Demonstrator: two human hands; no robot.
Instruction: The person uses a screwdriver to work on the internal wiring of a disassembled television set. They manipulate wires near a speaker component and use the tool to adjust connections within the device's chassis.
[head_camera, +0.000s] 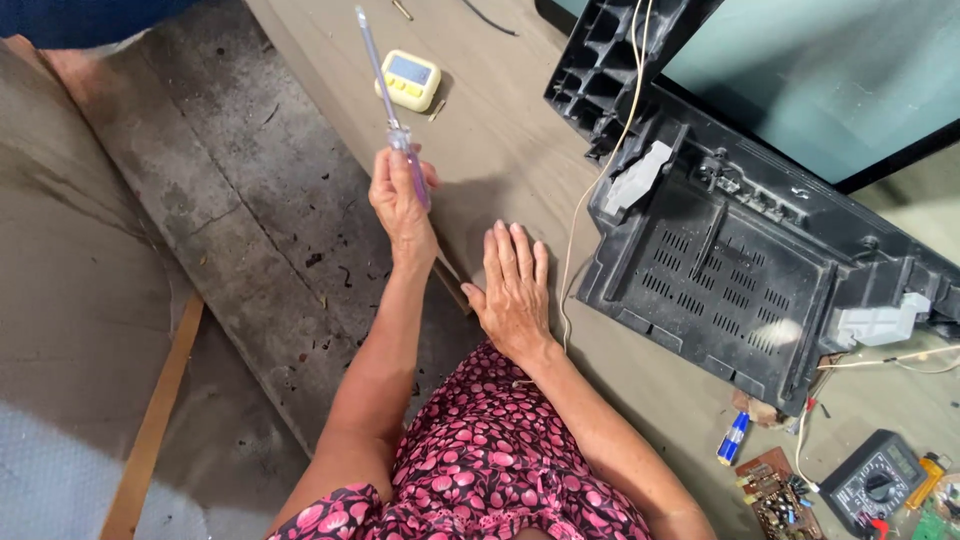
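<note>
Even daylight, bright and diffuse. Soft shadow under the right hand (513, 285). Pale glare on the screen (800, 70). Focus sharp; slight wide-angle stretching at edges.

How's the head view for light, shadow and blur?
Head view: bright, even daylight. The left hand holding the screwdriver casts a soft shadow on the floor beside it. Faint glare patch on the black TV back cover. Hands and screwdriver are sharp; straight edges bow slightly toward the frame edges.

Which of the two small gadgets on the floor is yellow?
The timer, lying beyond the left hand and its screwdriver. The other gadget, the multimeter at lower right, is black with a round dial.
</note>
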